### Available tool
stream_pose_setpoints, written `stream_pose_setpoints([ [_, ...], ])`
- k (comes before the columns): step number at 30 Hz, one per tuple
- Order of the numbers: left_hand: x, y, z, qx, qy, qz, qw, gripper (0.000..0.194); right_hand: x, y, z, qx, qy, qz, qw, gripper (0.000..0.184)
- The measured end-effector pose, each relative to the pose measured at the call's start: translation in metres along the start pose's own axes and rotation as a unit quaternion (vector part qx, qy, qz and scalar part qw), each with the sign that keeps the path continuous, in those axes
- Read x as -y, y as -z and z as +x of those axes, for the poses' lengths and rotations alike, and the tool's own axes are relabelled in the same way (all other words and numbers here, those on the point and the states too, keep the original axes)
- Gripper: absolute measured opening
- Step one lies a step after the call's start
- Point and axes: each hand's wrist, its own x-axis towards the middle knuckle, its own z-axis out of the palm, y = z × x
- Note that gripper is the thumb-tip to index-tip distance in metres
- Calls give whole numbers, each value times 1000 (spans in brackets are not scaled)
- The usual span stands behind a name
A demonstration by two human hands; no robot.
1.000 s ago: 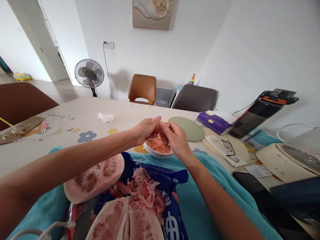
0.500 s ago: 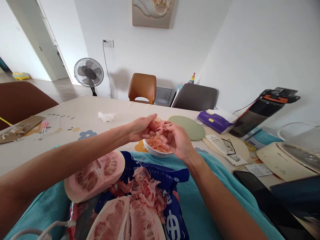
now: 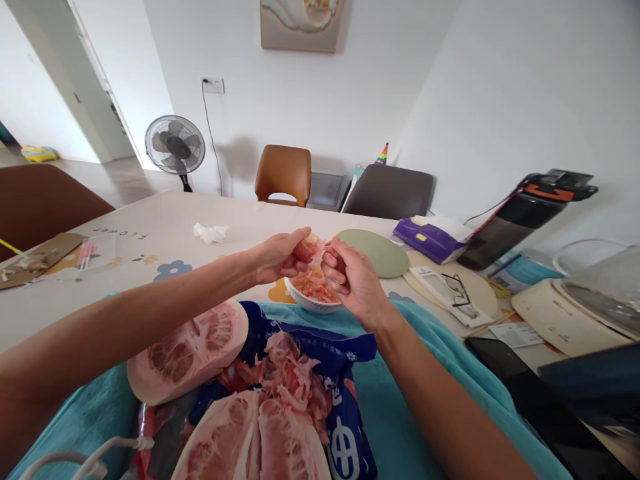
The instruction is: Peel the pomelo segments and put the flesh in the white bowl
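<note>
My left hand (image 3: 281, 257) grips a pink pomelo segment (image 3: 310, 248) above a white bowl (image 3: 320, 307). Facing it, my right hand (image 3: 353, 275) has its fingers curled in a pinch at the segment's right edge, on what looks like a shred of its membrane. Loose orange-pink pulp (image 3: 313, 287) fills the bowl below. Nearer to me lie hollowed pomelo rinds, one at the left (image 3: 190, 343) and an opened rind (image 3: 250, 437) in front. Peeled membranes (image 3: 295, 380) are heaped between them on a blue printed bag (image 3: 345, 443).
A teal towel (image 3: 395, 407) lies under the bag. Right of the bowl are a green oval mat (image 3: 375, 252), a purple tissue pack (image 3: 433, 240), glasses (image 3: 457, 290) and a black phone (image 3: 505, 373). A crumpled tissue (image 3: 210, 233) lies at the back left. A white cable (image 3: 113, 445) crosses the lower left.
My right hand has drawn slightly away from the segment and its fingers have curled in tighter. My left hand still holds the segment in nearly the same place.
</note>
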Motion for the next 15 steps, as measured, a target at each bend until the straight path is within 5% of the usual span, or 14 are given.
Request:
stream_pose_setpoints([
  [9, -8, 15, -9, 28, 26, 28, 999, 20, 2, -1, -3, -6, 66, -19, 998, 24],
  [15, -15, 1, -14, 44, 67, 100, 992, 11, -4, -3, -4, -25, 131, -88, 987, 25],
])
